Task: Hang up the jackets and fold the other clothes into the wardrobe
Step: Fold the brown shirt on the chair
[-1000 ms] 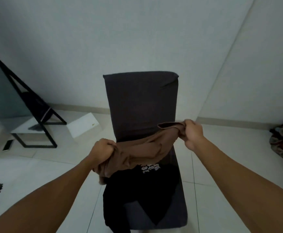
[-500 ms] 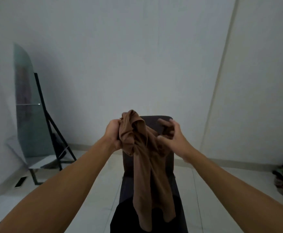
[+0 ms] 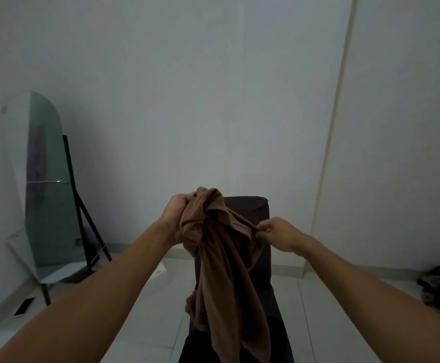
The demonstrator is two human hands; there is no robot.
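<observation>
- Left hand (image 3: 178, 213) is gripping the bunched shirt (image 3: 224, 271); right hand (image 3: 276, 233), at 3 o'clock, is pinching its edge.
- The thin pinch is likely risking a slip, dropping the shirt.

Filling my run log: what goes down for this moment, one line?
left hand: grips brown garment bunched | right hand: pinches its edge | garment: hangs before dark chair | phase: unfolded
</observation>
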